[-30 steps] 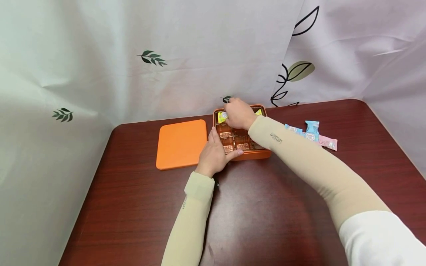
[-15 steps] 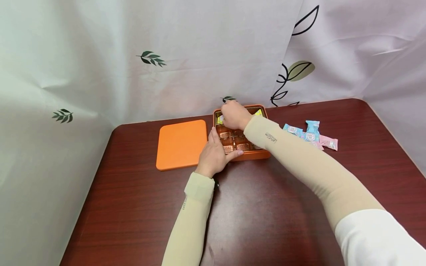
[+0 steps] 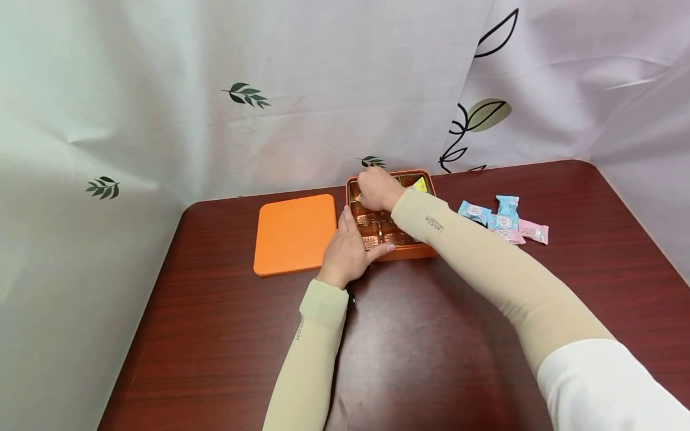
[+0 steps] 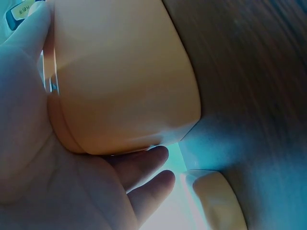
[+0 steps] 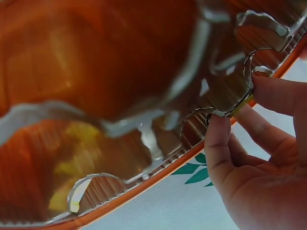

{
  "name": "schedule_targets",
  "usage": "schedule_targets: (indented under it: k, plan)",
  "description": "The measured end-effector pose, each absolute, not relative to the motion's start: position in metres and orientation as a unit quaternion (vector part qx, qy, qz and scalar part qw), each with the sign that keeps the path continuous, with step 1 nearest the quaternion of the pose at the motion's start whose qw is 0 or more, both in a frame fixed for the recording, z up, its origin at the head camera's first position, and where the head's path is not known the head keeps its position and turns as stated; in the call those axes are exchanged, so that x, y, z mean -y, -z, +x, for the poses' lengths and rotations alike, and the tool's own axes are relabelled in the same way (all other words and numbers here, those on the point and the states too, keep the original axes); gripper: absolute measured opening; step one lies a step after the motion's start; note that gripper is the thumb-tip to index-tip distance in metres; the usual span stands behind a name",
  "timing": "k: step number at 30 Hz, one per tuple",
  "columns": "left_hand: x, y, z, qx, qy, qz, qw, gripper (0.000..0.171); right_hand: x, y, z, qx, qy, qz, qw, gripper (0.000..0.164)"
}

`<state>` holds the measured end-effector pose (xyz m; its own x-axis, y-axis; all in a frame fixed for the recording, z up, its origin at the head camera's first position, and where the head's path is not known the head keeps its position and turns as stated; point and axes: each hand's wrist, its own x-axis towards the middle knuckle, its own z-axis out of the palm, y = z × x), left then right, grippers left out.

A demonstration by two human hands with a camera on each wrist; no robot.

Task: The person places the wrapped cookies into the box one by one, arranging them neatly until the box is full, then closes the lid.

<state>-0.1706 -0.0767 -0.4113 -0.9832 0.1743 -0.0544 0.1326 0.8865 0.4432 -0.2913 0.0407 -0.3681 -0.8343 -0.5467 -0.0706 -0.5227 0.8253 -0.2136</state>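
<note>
My left hand (image 3: 345,254) lies spread along the near left corner of an orange box (image 3: 412,252), its fingers on the left side and its thumb across the front. In the left wrist view the palm sits close against that corner. My right hand (image 3: 380,188) reaches over the box to its far left compartment. In the right wrist view its fingertips pinch a yellow-wrapped candy (image 5: 242,106), mostly hidden behind the clear insert's edge. Another yellow-wrapped candy (image 3: 421,185) rests in the far right compartment. Near compartments (image 3: 371,240) show bare ribbed bottoms.
The orange lid (image 3: 293,236) lies flat just left of the box. To the right are several blue and pink wrapped candies (image 3: 507,221), bunched on the dark red table (image 3: 409,335). A patterned white curtain (image 3: 323,120) hangs directly behind the table's far edge.
My right hand has shifted slightly left and lower over the far left compartment, and the yellow candy there is now almost covered in the head view. My left hand has stayed put.
</note>
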Motion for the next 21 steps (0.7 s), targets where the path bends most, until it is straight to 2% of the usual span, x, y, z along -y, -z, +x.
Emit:
schedule_targets:
  k: [15, 21]
  plan:
    - [0.077, 0.411, -0.17, -0.97, -0.226, 0.082, 0.042, 0.126, -0.048, 0.368, -0.289, -0.951, 0.125, -0.275, 0.07, 0.016]
    - [0.077, 0.411, -0.17, -0.971, -0.222, 0.081, 0.045, 0.126, -0.052, 0.367, -0.289, -0.945, 0.145, -0.286, 0.065, 0.028]
